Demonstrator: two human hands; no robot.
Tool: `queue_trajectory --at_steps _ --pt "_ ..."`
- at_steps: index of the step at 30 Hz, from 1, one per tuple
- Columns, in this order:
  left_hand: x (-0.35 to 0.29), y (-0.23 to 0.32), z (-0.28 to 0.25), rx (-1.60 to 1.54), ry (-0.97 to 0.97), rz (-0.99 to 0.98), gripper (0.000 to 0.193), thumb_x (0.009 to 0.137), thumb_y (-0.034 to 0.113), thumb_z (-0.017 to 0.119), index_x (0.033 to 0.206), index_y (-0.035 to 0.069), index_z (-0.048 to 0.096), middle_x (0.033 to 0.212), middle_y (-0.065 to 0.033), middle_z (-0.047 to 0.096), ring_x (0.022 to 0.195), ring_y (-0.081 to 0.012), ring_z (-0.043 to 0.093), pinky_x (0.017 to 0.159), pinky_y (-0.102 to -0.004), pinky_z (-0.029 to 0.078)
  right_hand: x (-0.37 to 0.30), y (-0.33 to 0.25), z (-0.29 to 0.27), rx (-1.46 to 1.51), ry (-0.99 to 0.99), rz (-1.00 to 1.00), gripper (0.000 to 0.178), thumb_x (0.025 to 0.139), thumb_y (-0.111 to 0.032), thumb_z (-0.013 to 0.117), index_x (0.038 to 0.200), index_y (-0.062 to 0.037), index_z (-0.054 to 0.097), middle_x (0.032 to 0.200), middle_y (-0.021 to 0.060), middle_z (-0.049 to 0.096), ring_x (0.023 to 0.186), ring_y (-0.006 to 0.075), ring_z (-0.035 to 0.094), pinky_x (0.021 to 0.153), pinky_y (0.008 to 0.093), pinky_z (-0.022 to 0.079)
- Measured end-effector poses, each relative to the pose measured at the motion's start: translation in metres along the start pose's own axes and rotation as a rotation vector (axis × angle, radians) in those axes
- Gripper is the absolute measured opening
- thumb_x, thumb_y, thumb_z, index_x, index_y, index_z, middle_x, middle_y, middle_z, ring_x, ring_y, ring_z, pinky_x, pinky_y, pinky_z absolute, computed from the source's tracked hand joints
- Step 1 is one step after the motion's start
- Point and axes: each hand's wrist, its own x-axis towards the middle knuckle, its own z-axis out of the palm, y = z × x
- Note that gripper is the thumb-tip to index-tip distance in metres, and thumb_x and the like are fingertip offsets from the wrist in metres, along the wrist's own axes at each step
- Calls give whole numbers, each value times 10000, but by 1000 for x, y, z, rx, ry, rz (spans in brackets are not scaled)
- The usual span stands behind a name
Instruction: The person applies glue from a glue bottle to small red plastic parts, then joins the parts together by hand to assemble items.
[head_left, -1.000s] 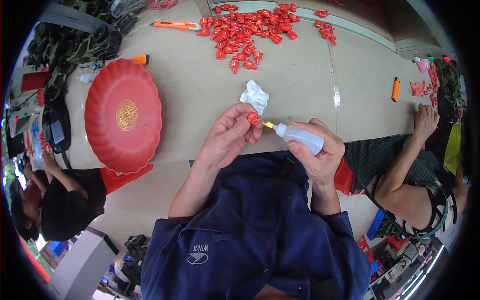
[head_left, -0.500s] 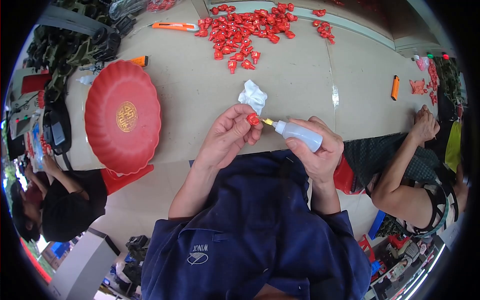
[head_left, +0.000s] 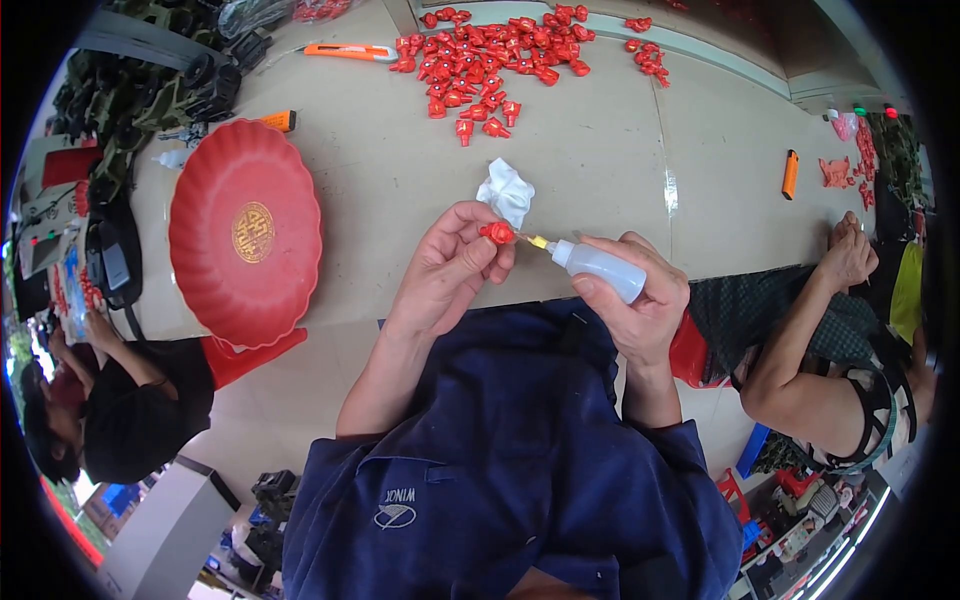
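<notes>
Between the thumb and fingers of my left hand (head_left: 450, 262) is a small red plastic figure part (head_left: 497, 232). My right hand (head_left: 640, 300) is wrapped round a translucent squeeze bottle (head_left: 603, 270) with a yellow-based needle tip. The bottle lies tilted, its thin tip pointing left at the red part; whether the two touch I cannot tell. Just beyond my left fingertips a crumpled white tissue (head_left: 507, 192) rests on the table.
Loose red parts (head_left: 490, 60) are heaped at the table's far side, beside an orange utility knife (head_left: 350, 52). A red scalloped tray (head_left: 295, 240) sits at left. An orange-and-black object (head_left: 790, 175) lies at right. People sit on both sides, one person's hands (head_left: 848, 250) at the table edge.
My left hand has shifted slightly left and turned the red part, showing more of it. The bottle's tip stays close, with my right hand almost still.
</notes>
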Motion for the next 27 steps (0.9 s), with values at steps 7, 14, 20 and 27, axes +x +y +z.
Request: queue_trajectory --at_steps 7,14,20,27 --pt "0 0 2 0 18 33 183 860 67 549 1031 55 483 914 -62 545 731 -121 501 612 -236 393 -1 1 0 3 -6 -16 327 620 -57 763 917 14 643 701 98 625 560 147 511 499 237 386" --pt "1 1 3 -3 8 58 172 852 50 555 1010 65 491 972 -70 531 719 -116 480 608 -238 384 -1 2 0 10 5 -27 326 618 -67 766 910 11 645 663 93 607 542 149 501 488 242 382" --pt "2 0 1 -18 16 64 177 842 30 558 1002 69 494 1010 -74 525 714 -115 471 605 -239 381 -1 2 1 -2 -12 -20 320 614 -65 766 901 13 646 647 88 598 532 147 494 482 244 374" --pt "4 0 2 4 29 62 184 840 26 560 1007 74 498 1016 -75 528 710 -114 471 599 -238 382 0 1 0 20 -25 -19 321 617 -58 763 904 20 644 654 84 598 537 143 498 489 241 377"
